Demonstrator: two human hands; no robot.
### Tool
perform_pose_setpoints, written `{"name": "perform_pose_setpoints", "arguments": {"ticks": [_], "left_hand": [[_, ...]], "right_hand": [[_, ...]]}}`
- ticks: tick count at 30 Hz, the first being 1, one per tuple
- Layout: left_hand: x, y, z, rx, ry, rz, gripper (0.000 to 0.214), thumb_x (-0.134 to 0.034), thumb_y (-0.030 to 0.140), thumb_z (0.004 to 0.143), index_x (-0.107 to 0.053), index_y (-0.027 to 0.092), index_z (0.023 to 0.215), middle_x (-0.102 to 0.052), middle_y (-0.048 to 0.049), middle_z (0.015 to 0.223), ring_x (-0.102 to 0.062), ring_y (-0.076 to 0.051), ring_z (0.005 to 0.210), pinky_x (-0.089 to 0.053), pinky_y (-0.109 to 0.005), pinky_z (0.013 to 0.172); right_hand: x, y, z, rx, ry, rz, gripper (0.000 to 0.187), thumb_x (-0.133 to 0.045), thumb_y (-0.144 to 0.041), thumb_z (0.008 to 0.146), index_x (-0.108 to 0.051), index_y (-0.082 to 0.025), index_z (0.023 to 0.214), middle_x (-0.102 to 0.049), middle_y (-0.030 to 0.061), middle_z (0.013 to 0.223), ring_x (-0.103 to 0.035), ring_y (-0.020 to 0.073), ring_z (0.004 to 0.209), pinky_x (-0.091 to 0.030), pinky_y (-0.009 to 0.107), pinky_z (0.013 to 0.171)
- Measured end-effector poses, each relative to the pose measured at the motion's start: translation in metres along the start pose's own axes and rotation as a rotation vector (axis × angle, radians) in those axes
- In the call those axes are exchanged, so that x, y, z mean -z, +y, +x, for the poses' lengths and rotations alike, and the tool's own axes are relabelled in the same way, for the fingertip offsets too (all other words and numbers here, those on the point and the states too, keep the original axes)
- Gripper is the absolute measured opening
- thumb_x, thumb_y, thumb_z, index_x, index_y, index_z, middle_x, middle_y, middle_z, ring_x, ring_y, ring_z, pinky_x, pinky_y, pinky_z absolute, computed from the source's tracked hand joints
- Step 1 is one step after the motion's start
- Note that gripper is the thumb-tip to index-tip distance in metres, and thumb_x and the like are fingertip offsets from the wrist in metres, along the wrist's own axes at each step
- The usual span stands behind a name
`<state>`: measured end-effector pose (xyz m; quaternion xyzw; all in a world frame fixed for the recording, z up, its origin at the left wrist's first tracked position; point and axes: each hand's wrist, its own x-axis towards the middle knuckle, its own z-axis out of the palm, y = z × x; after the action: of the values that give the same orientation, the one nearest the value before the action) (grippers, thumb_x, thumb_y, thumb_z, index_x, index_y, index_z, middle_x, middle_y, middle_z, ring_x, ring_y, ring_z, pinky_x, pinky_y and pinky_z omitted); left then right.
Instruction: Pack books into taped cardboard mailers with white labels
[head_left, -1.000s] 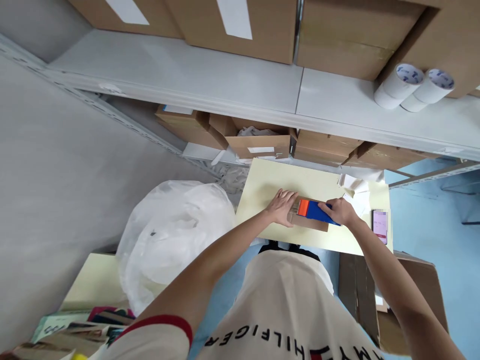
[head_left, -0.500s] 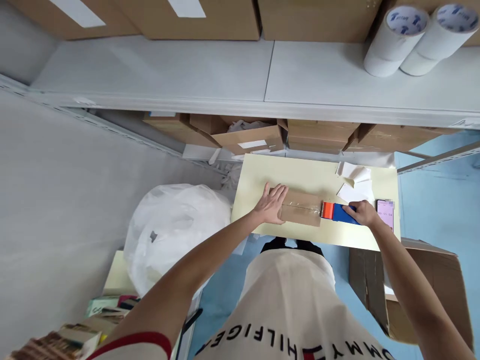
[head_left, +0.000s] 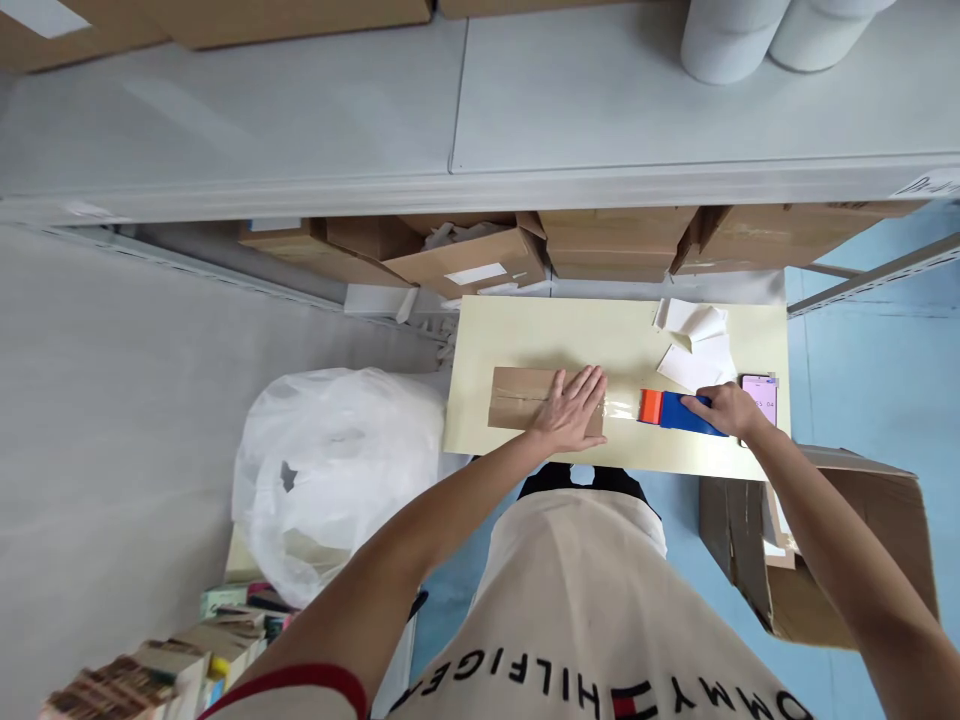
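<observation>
— Flat cardboard parcel (head_left: pixel 525 397) lying on the pale table (head_left: pixel 540 330), pinned under the spread left hand (head_left: pixel 571 410); clear tape (head_left: pixel 621 406) stretched off its right end.

— Probably light and stiff; best held flat from above. Right hand (head_left: pixel 726 410) closed around the blue tape dispenser (head_left: pixel 675 411), just beside a phone (head_left: pixel 759 398).

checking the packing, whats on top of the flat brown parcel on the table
The left hand lies flat on the parcel, and clear tape runs from it to the dispenser in the right hand. The hand covers the parcel's right end.
</observation>
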<state>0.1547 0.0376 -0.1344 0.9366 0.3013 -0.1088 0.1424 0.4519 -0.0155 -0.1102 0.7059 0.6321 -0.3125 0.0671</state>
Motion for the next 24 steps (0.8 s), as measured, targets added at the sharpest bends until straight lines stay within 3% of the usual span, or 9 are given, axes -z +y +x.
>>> {"name": "perform_pose_setpoints", "arguments": {"ticks": [2, 5, 7, 9, 12, 14, 18, 21, 24], "left_hand": [[0.002, 0.001, -0.001, -0.035, -0.014, -0.002, 0.084, -0.05, 0.065, 0.083, -0.028, 0.02, 0.151, -0.017, -0.0149, 0.16, -0.007, -0.039, 0.147, -0.002, -0.065, 0.113], [0.007, 0.006, 0.002, -0.075, -0.015, -0.01, 0.064, -0.053, 0.059, 0.084, -0.048, 0.027, 0.14, -0.021, -0.0103, 0.16, -0.01, -0.041, 0.146, -0.004, -0.07, 0.11], [0.01, 0.01, 0.007, -0.048, -0.014, -0.016, 0.057, -0.058, 0.058, 0.081, -0.059, 0.027, 0.129, -0.024, -0.0085, 0.159, -0.012, -0.043, 0.144, -0.007, -0.072, 0.108], [0.013, 0.016, 0.013, 0.0, -0.027, -0.02, 0.054, -0.064, 0.058, 0.075, -0.066, 0.026, 0.12, -0.027, -0.0086, 0.158, -0.016, -0.045, 0.142, -0.01, -0.073, 0.107], [0.017, 0.022, 0.019, 0.043, -0.016, -0.057, 0.062, -0.068, 0.064, 0.068, -0.068, 0.025, 0.116, -0.03, -0.0105, 0.156, -0.018, -0.047, 0.14, -0.011, -0.074, 0.106], [0.018, 0.022, 0.019, 0.037, 0.031, -0.119, 0.075, -0.066, 0.069, 0.067, -0.06, 0.025, 0.128, -0.025, -0.0119, 0.158, -0.016, -0.046, 0.141, -0.009, -0.073, 0.106], [0.014, 0.003, 0.003, 0.025, 0.109, -0.257, 0.075, -0.052, 0.056, 0.085, -0.03, 0.025, 0.15, -0.008, -0.0131, 0.162, -0.009, -0.039, 0.147, -0.012, -0.068, 0.11], [-0.001, -0.025, -0.023, 0.239, 0.194, -0.271, 0.059, -0.038, 0.04, 0.094, -0.032, 0.02, 0.149, -0.012, -0.0147, 0.161, -0.008, -0.037, 0.148, -0.01, -0.068, 0.111], [-0.024, -0.056, -0.055, 0.517, 0.331, -0.3, 0.066, -0.043, 0.041, 0.091, -0.031, 0.01, 0.148, -0.017, -0.0221, 0.158, -0.011, -0.038, 0.147, -0.01, -0.065, 0.113]], "right_hand": [[0.008, -0.021, -0.001, -0.081, -0.036, -0.145, 0.061, -0.037, -0.068, 0.086, -0.069, -0.02, 0.068, -0.068, 0.0106, 0.068, -0.064, 0.0232, 0.066, -0.04, 0.029, 0.056], [0.01, -0.078, 0.008, -0.141, -0.022, -0.27, 0.055, -0.041, -0.058, 0.09, -0.074, -0.013, 0.09, -0.072, 0.0201, 0.087, -0.068, 0.0295, 0.08, -0.044, 0.035, 0.065], [0.006, -0.109, 0.015, -0.104, 0.003, -0.31, 0.044, -0.042, -0.043, 0.094, -0.073, -0.012, 0.096, -0.072, 0.0209, 0.091, -0.069, 0.0288, 0.083, -0.044, 0.037, 0.071], [0.002, -0.12, 0.017, -0.084, 0.01, -0.341, 0.036, -0.042, -0.032, 0.094, -0.072, -0.012, 0.097, -0.073, 0.0198, 0.091, -0.069, 0.0277, 0.083, -0.044, 0.037, 0.073], [-0.005, -0.1, 0.007, -0.164, 0.079, -0.336, 0.041, -0.042, -0.04, 0.095, -0.072, -0.012, 0.09, -0.073, 0.0183, 0.085, -0.07, 0.0275, 0.079, -0.043, 0.035, 0.069], [-0.014, -0.075, -0.007, -0.219, 0.2, -0.3, 0.05, -0.037, -0.048, 0.095, -0.07, -0.012, 0.088, -0.073, 0.0167, 0.082, -0.069, 0.0262, 0.076, -0.042, 0.033, 0.067], [-0.052, -0.037, -0.034, -0.289, 0.315, -0.196, 0.038, -0.036, -0.036, 0.097, -0.065, -0.012, 0.095, -0.071, 0.0127, 0.079, -0.067, 0.0231, 0.072, -0.04, 0.031, 0.066], [-0.093, -0.026, -0.042, -0.309, 0.3, -0.149, 0.028, -0.039, -0.026, 0.094, -0.061, -0.01, 0.099, -0.07, 0.0132, 0.082, -0.067, 0.0239, 0.077, -0.041, 0.032, 0.07], [-0.129, -0.024, -0.043, -0.309, 0.264, -0.081, 0.027, -0.039, -0.024, 0.094, -0.059, -0.01, 0.105, -0.069, 0.0142, 0.091, -0.066, 0.0245, 0.083, -0.043, 0.033, 0.073]]}}
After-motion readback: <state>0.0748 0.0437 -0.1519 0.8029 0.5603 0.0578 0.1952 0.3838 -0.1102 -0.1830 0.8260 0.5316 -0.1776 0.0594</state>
